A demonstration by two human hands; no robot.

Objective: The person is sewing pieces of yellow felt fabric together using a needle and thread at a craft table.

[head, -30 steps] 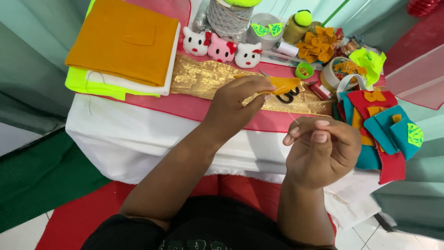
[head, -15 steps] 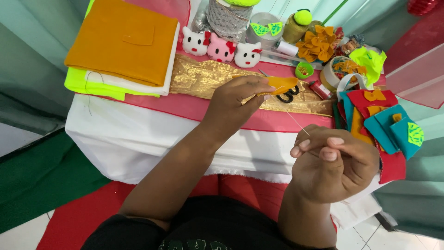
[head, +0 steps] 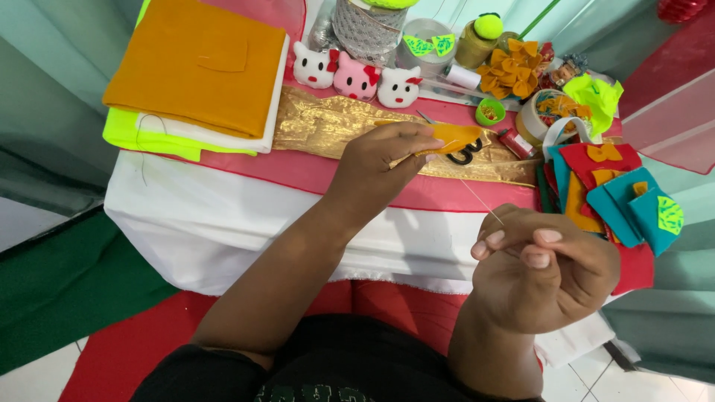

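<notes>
While the worktop (head: 223, 216) under its white and red cloths is packed with craft stuff, the biggest thing on it is the stack of felt sheets (head: 197, 71) at the far left, orange on top of white and neon yellow. A strip of gold fabric (head: 328, 126) lies next to that, with three little cat plushies (head: 356, 76) lined up just behind it. Over on the right there's a pile of felt pieces (head: 611, 193) in red and teal. The left hand (head: 380, 160) is pinched shut on a small orange felt piece (head: 456, 137), held just above the gold strip. The right hand (head: 547, 268) is nearer the body, fingers closed on a thin thread (head: 480, 201) that runs up tight to the felt piece.
</notes>
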